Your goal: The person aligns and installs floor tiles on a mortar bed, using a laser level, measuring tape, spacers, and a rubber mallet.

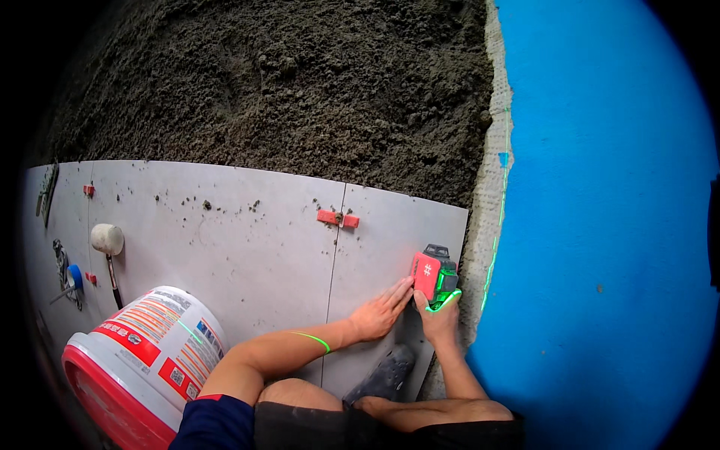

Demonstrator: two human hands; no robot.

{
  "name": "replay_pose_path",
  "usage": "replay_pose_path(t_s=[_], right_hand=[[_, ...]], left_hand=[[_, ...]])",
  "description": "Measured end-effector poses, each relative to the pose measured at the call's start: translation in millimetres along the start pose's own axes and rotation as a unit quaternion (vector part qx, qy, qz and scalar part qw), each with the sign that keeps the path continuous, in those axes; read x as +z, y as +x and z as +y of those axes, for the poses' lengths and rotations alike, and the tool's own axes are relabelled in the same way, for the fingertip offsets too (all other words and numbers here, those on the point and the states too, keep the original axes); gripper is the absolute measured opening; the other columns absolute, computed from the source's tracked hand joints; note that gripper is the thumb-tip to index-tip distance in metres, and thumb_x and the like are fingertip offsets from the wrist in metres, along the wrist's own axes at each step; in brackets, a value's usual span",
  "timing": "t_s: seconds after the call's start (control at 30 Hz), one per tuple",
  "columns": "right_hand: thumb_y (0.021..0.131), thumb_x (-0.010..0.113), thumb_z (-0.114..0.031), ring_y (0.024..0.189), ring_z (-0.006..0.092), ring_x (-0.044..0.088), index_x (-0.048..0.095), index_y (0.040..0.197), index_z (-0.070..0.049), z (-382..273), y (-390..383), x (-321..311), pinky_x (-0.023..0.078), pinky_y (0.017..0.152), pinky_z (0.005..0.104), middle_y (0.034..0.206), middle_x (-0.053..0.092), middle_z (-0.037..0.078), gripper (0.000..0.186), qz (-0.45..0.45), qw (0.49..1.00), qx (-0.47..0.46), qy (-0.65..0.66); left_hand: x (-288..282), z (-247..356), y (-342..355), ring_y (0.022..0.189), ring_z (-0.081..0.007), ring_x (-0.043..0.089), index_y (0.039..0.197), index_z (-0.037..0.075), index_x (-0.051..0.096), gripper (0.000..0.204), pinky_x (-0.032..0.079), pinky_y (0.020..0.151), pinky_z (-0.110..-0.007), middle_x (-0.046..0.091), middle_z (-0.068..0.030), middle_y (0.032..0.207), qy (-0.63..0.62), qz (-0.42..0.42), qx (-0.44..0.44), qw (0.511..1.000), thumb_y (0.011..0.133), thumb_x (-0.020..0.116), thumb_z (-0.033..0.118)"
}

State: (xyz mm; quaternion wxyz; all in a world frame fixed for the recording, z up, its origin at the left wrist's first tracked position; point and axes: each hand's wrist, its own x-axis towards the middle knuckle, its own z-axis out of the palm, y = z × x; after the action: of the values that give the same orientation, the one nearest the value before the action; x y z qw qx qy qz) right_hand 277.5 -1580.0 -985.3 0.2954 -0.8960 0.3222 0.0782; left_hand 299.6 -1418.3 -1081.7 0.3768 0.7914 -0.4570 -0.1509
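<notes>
A: Identify the items nearest the wearer.

B: A dark shoe (pixel 382 373) rests on the pale grey floor tiles (pixel 247 262). A white bucket with a red rim (pixel 165 345) is at the left.

A: State the grip of each hand.

B: Right hand (pixel 441 325): grip closed on the near end of the laser level (pixel 428 274), digits at both sides. Left hand (pixel 379 311): grip open, fingers extended together, tips at the left side of the casing.

A: Locate the laser level.

B: It is on the right-hand tile, near that tile's right edge. Its window glows green.

A: List the items farther out.

B: Red wedges (pixel 328 217) sit at the tile joint. A white-headed mallet (pixel 107 238) lies farther left. Beyond the tiles is dark, crumbly mortar (pixel 285 97). To the right, a green line runs along the border of the blue wall (pixel 607 187).
</notes>
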Motion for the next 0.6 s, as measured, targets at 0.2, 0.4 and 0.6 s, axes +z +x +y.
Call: replay_pose_path(t_s=[0.2,0.4,0.6], right_hand=[[0.082,0.082,-0.047,0.101,0.0404,0.067,0.049,0.119,0.004,6.0,-1.2,3.3,0.052,0.086,0.0473,0.109,0.068,0.024,0.071,0.019,1.000,-0.009,-0.021],[0.081,0.082,-0.052,0.102,0.0418,0.066,0.047,0.121,0.005,7.7,-0.7,-5.7,0.051,0.087,0.0485,0.112,0.066,0.025,0.078,-0.001,1.000,0.003,-0.019],[0.079,0.080,-0.057,0.123,0.0451,0.056,0.034,0.143,0.011,31.7,0.2,-4.1,0.045,0.101,0.0469,0.132,0.055,0.032,0.104,0.016,0.997,-0.005,-0.081]], left_hand=[[3.6,-0.2,-3.3,0.149,-0.0416,0.029,0.151,-0.014,0.028,0.075,0.028,0.122,-0.042,0.019,-0.0316,0.162,-0.011,0.017,-0.006,1.000,0.085,0.057,0.011],[1.5,-2.2,1.1,0.148,-0.0423,0.031,0.152,-0.014,0.026,0.077,0.030,0.121,-0.043,0.020,-0.0318,0.161,-0.035,0.024,-0.011,0.999,0.085,0.056,0.008],[-11.5,-2.5,3.4,0.150,-0.0396,0.028,0.156,-0.009,0.023,0.077,0.031,0.121,-0.043,0.022,-0.0279,0.163,-0.154,-0.059,-0.088,0.982,0.086,0.053,0.004]])
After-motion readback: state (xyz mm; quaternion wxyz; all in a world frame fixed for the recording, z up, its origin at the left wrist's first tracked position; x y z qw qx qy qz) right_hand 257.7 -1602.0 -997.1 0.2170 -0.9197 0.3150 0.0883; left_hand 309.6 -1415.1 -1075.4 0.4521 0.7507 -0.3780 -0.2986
